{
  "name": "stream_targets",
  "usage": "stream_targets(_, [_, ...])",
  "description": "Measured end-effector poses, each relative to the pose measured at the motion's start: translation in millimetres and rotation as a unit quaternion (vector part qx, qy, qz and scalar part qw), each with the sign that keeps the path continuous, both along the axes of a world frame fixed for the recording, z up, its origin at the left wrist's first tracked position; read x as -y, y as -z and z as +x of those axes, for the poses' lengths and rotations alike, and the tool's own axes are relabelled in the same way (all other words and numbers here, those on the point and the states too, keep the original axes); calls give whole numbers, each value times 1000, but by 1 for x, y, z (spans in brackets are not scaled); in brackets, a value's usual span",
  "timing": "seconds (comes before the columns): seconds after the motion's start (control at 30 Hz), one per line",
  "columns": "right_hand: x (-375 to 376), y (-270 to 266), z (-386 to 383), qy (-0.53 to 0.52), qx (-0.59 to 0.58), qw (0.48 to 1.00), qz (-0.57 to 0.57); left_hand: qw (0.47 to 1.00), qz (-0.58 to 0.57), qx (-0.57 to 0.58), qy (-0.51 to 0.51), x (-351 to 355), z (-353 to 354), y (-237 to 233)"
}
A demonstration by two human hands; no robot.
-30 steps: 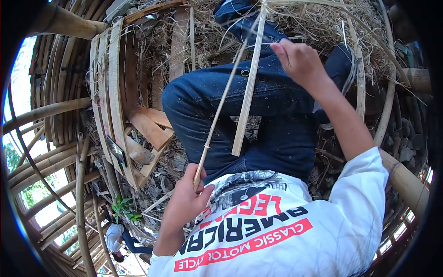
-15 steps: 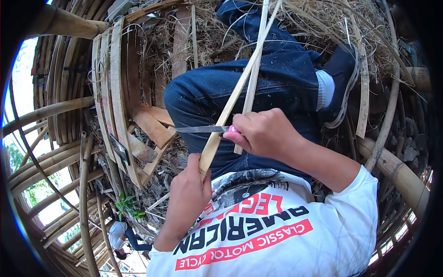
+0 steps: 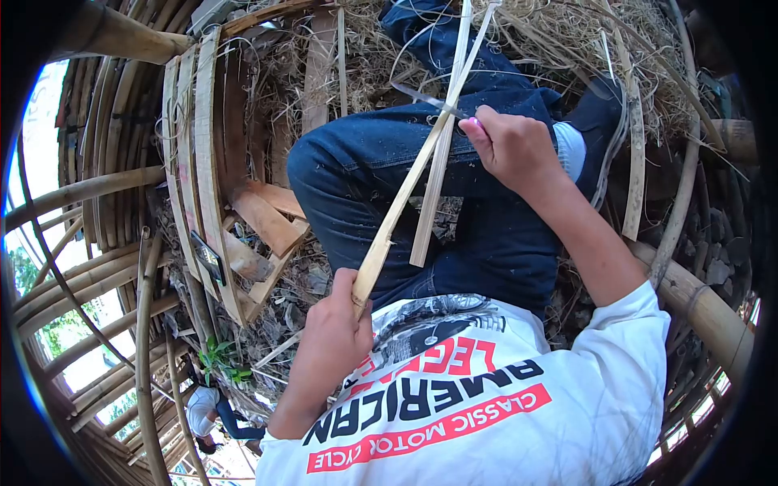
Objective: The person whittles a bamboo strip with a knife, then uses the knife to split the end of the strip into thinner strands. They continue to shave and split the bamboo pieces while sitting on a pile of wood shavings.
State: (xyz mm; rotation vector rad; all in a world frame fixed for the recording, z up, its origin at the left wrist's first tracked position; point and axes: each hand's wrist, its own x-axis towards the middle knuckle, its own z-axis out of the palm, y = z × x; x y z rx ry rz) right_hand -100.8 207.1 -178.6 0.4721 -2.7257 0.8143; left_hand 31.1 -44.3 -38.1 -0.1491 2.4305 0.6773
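Observation:
A long pale bamboo strip [image 3: 399, 212] slants up and away across the jeans, its near end gripped in my left hand [image 3: 331, 332]. My right hand [image 3: 515, 146] is closed round the pink handle of a knife [image 3: 429, 100], whose blade lies across the strip's upper part. A second narrow strip [image 3: 432, 198] rests on the legs, crossing the first one near the blade. The fingertips of my right hand are curled and partly hidden.
Flat wooden slats [image 3: 206, 162] stand at the left, with a phone-like dark object [image 3: 208, 257] against them. Wood blocks [image 3: 267, 223], shavings [image 3: 551, 49] and bamboo poles [image 3: 697, 308] lie around. Another person [image 3: 203, 411] is at the lower left.
My right hand and the knife have moved up and away along the strip, from near my left hand to its upper part. My left hand has stayed nearly in place.

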Motion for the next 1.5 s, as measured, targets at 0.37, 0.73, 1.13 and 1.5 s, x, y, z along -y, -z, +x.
stream_targets(0.37, [66, -56, 77, -157, 181, 952, -192, 955, 250, 129, -95, 8, -2, 14])
stream_targets(0.73, [53, -45, 67, -163, 144, 969, -118, 939, 286, 161, -105, 3, 3, 11])
stream_targets(1.13, [4, 2, 8, 33, 133, 990, -22, 915, 319, 204, -139, 13, 10, 4])
stream_targets(1.5, [63, -51, 68, -170, 185, 954, -162, 907, 337, 217, -131, 12, 7, 10])
